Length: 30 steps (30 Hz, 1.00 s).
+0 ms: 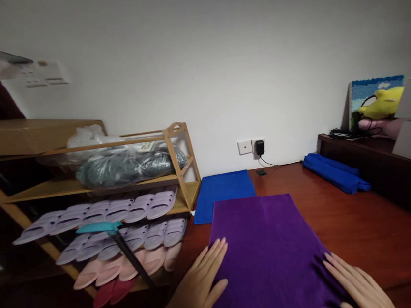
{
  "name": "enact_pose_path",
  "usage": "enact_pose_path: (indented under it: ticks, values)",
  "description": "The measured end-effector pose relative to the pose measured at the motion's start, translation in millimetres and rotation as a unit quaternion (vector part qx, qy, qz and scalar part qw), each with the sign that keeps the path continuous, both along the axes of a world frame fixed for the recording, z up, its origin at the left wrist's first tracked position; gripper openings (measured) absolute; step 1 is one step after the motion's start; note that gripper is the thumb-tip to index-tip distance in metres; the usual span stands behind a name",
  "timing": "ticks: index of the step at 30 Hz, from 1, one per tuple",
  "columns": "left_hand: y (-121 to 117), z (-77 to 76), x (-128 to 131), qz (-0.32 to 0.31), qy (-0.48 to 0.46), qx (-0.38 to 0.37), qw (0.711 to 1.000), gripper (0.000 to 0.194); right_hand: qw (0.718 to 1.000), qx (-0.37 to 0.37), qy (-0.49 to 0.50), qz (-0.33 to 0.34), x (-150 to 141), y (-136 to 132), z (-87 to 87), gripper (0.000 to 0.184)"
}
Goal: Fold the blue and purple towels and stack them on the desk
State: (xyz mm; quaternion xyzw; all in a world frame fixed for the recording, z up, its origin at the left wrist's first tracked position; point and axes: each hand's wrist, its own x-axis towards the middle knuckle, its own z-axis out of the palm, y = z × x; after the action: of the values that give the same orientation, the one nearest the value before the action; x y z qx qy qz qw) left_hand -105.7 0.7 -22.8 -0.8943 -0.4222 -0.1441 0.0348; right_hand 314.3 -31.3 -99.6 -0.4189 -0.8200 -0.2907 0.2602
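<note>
A purple cloth point(264, 251) lies spread flat on the reddish-brown wooden table point(370, 234), its near hem close to the bottom of the view. My left hand point(201, 283) rests along the cloth's left edge, fingers stretched out and pointing away from me. At the right edge is my right hand point(357, 282), its fingers extended with the tips at the cloth's side; part of it is cut off below. Neither hand grips anything. Behind the purple cloth, and partly covered by it, lies a flat blue cloth point(224, 189).
A folded blue bundle point(336, 173) lies at the table's back right, beside a dark raised ledge point(378, 169). A black plug point(260, 147) sits in the wall socket, its cord trailing right. On the left stands a wooden rack point(179, 167) with several slippers point(162, 202).
</note>
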Motion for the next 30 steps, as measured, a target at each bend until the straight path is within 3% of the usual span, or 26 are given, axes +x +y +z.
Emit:
enact_pose_path:
  ticks: [3, 6, 13, 17, 22, 26, 30]
  values:
    - [7, -7.7, 7, -0.014, 0.025, -0.035, 0.999, 0.069, 0.999, -0.008, -0.038, -0.014, -6, 7, 4.0, 0.071]
    - [7, -16.4, 9, -0.01, 0.032, -0.056, 0.998, 0.066, 0.999, -0.011, -0.04, -0.024, -3, 9, -5.2, 0.072]
    - [7, -13.9, 9, -0.011, 0.034, -0.082, 0.996, 0.066, 0.998, -0.055, -0.031, -0.03, 3, 6, -18.8, 0.071]
    - [8, -14.9, 7, -0.021, 0.025, -0.078, 0.996, 0.067, 0.995, -0.098, -0.011, -0.013, 5, 1, -12.8, 0.07]
    - [7, -15.2, 6, -0.012, 0.033, -0.097, 0.995, 0.067, 0.977, -0.199, 0.08, 0.022, 20, -1, 7.9, 0.054]
    - [7, -9.8, 2, -0.027, 0.017, -0.115, 0.993, 0.068, 0.928, -0.32, 0.19, 0.006, 26, 44, 31.2, 0.05]
    - [29, -3.1, -6, -0.001, -0.008, -0.133, 0.991, 0.056, 0.865, -0.426, 0.263, 0.042, 18, 134, 37.5, 0.058]
